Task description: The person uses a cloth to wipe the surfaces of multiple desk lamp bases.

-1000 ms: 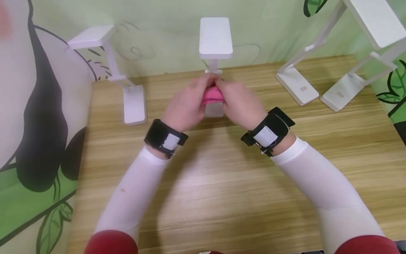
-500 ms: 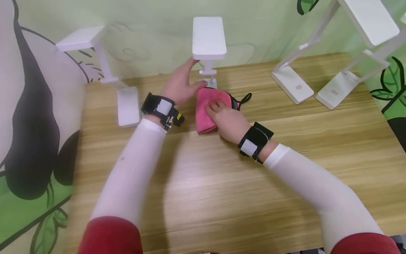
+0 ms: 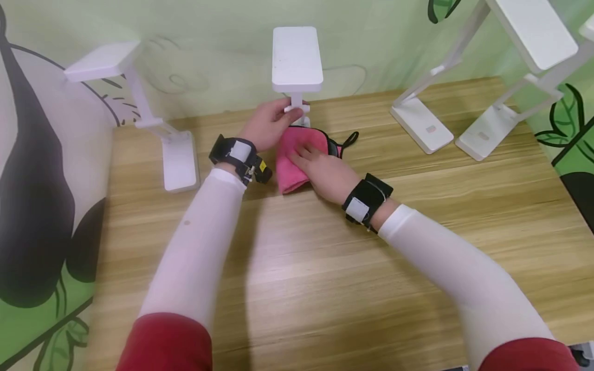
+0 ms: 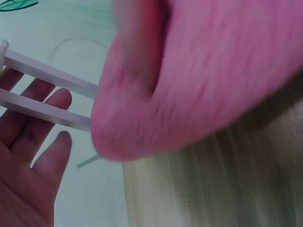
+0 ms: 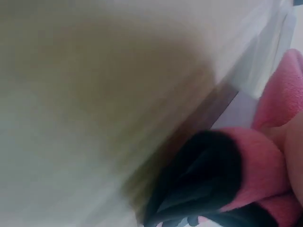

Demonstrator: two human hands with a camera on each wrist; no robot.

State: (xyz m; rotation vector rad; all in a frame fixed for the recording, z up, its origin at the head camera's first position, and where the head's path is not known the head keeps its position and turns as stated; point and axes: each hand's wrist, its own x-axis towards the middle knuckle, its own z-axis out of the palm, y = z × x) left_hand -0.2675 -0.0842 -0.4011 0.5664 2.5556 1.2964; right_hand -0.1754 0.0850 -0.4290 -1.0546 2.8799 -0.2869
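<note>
A white desk lamp [image 3: 297, 56] stands at the middle back of the wooden table. My left hand [image 3: 266, 126] grips its lower stem, thumb in front and fingers behind. The left wrist view shows those fingers behind two thin stem rods [image 4: 47, 109]. Draped over the lamp's base is a pink cloth [image 3: 290, 174] with black edging and a black hanging loop [image 3: 350, 140]. My right hand [image 3: 331, 178] lies on the cloth, its fingers spread and pressing down. In the right wrist view the cloth's black-edged side [image 5: 208, 170] folds beside the base, which it mostly hides.
Another white lamp [image 3: 180, 162] stands to the left. Two more lamps, one with its base [image 3: 422, 125] near the centre and one further right [image 3: 487, 131], stand at the back right. A painted wall [image 3: 209, 62] rises behind the table [image 3: 315, 288].
Both hands were together on the bunched cloth over the lamp's base. The left has let go and moved up to the stem; the cloth now lies spread under the right hand.
</note>
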